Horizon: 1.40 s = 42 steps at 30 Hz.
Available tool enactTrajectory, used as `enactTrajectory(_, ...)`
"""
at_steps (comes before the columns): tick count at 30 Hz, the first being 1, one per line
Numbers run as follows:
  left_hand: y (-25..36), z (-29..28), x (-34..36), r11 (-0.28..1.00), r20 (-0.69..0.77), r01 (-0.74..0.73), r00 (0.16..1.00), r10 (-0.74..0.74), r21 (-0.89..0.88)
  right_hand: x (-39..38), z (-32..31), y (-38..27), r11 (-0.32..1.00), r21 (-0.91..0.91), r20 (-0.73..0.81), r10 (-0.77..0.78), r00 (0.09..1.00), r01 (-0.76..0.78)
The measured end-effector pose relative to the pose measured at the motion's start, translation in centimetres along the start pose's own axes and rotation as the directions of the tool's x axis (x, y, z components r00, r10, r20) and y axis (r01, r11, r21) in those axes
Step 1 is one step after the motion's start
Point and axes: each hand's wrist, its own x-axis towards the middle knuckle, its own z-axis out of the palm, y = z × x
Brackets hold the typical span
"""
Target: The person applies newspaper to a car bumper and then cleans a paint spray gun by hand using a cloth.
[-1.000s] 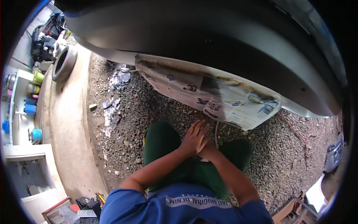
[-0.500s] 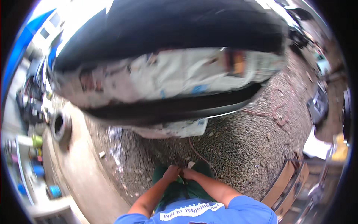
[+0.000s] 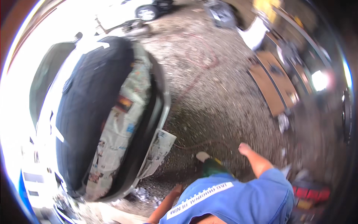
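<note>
My right hand (image 3: 244,148) is held out over the gravel, away from my body, with its fingers curled in. Nothing shows in it. Low at my left side, my left hand (image 3: 178,187) hangs near the vehicle, and its fingers are too blurred and dark to make out. To my left stands the vehicle (image 3: 97,100), a dark rounded panel over its end. Newspaper sheets (image 3: 115,134) cover the band below that panel, above a dark bumper with a pale edge (image 3: 163,112). A loose newspaper sheet (image 3: 159,151) hangs past that edge, nearest my left hand. Neither hand touches the vehicle.
A thin reddish hose (image 3: 195,80) winds over the gravel (image 3: 220,108). Flattened brown cardboard (image 3: 274,80) lies at the right. A red and black object (image 3: 311,192) is on the ground behind my right side. Another vehicle's wheel (image 3: 146,13) shows at the far edge.
My view has turned right, so the vehicle now stands to my left. My hands, together in front of me before, have moved apart to either side.
</note>
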Motion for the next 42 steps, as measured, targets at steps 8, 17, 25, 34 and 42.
enactTrajectory(8, 12.3, 1.3, -2.4, 0.976, 0.227, -0.168, 0.965, 0.134, 0.139, -39.7, 23.6, 19.6, 0.83, -0.075, 0.282, 0.549, 0.787, -0.553)
enactTrajectory(17, 20.2, 5.5, -0.7, 0.774, 0.599, -0.483, 0.782, 0.172, 0.408, -56.4, 40.4, 10.1, 0.567, 0.488, 0.247, 0.64, 0.728, -0.664)
enactTrajectory(25, 34.5, 9.7, 3.3, 0.569, 0.687, -0.687, 0.675, 0.269, 0.452, -62.5, 44.2, 8.2, 0.187, 0.718, 0.421, 0.65, 0.632, -0.671)
enactTrajectory(34, 48.6, 22.6, 3.3, 0.281, 0.79, -0.818, 0.566, 0.237, 0.502, -65.4, 52.7, 16.2, -0.142, 0.775, 0.471, 0.779, 0.413, -0.616)
enactTrajectory(42, 42.5, 49.1, -1.7, 0.463, 0.931, -0.863, 0.317, 0.183, 0.203, -54.3, 62.8, 31.8, -0.543, 0.825, 0.553, 0.723, 0.414, -0.154)
